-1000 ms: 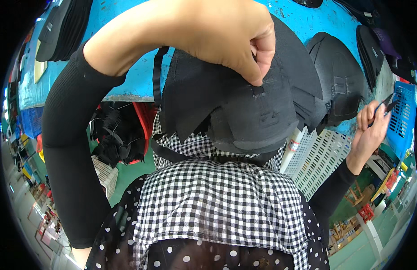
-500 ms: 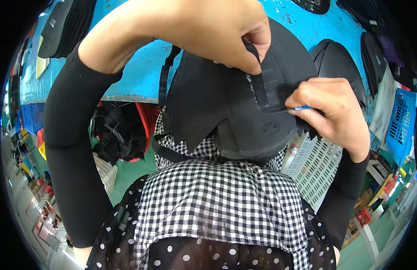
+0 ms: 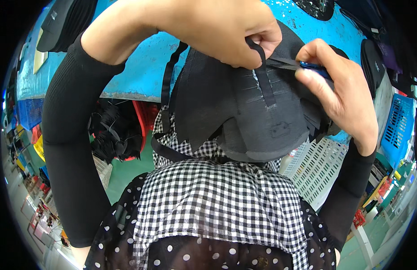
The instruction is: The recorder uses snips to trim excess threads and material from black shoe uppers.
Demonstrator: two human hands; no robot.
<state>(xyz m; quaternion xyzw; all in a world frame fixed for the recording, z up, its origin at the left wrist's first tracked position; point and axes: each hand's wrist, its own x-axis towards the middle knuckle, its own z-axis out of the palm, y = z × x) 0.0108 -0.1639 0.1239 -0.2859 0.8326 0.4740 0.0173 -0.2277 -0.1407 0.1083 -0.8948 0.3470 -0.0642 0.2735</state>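
Note:
My left hand (image 3: 217,27) pinches the narrow strap on top of a dark grey fabric cap piece (image 3: 244,117) and holds it up in front of me. My right hand (image 3: 339,94) grips small blue-handled snips (image 3: 307,65), whose blades point left at the strap right beside my left fingers. A black strap (image 3: 168,81) hangs down from the piece's left side. Both forearms wear black sleeves.
A blue worktable (image 3: 141,76) lies behind the piece, with black caps (image 3: 64,22) on it at the upper left and right. White (image 3: 316,166) and blue (image 3: 399,130) plastic crates stand at the right, a red bin of black parts (image 3: 118,130) on the green floor.
My right hand came in from the far right with the snips and now has them at the strap. My left hand turned the piece slightly.

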